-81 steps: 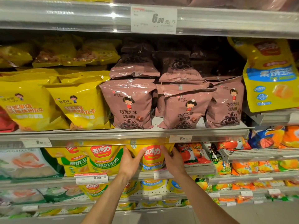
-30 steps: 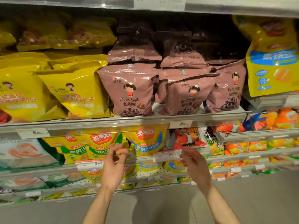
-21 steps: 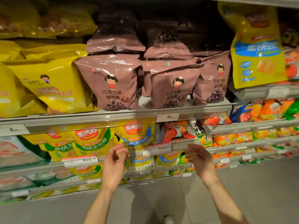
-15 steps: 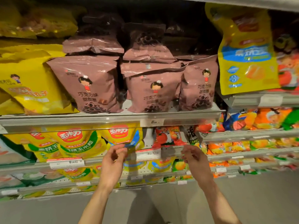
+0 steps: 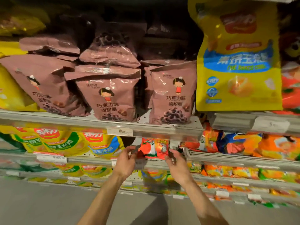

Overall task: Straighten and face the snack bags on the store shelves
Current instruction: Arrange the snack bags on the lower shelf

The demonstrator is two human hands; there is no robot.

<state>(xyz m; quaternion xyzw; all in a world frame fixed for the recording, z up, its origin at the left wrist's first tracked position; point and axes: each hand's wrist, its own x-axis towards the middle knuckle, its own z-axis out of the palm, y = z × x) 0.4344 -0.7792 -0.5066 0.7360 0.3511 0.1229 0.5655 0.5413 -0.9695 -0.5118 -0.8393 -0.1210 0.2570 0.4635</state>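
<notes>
Here, just below the middle of the frame, we see a red snack bag [image 5: 154,149] with a tomato picture standing on the second shelf [image 5: 90,159], under the price-tag rail of the shelf above. Our left hand [image 5: 125,161] reaches to its left edge, fingers [image 5: 132,147] curled and pinching something dark at the bag's side; motion blur keeps us from telling exactly what is gripped. Our right hand [image 5: 176,163] is at the bag's right edge, fingers loosely bent and touching it, though we cannot tell whether they clamp it. Left of the red bag, on the same shelf, stand yellow corn-snack bags [image 5: 68,143] with green and blue bands. On the shelf above, three pink-brown chocolate ring bags [image 5: 110,99] stand upright facing us, with more piled behind them. At upper right a large yellow and blue bag [image 5: 237,62] stands on a neighbouring shelf. Orange bags [image 5: 253,146] fill the shelves at right. Grey floor [image 5: 48,205] lies along the bottom of the frame.
</notes>
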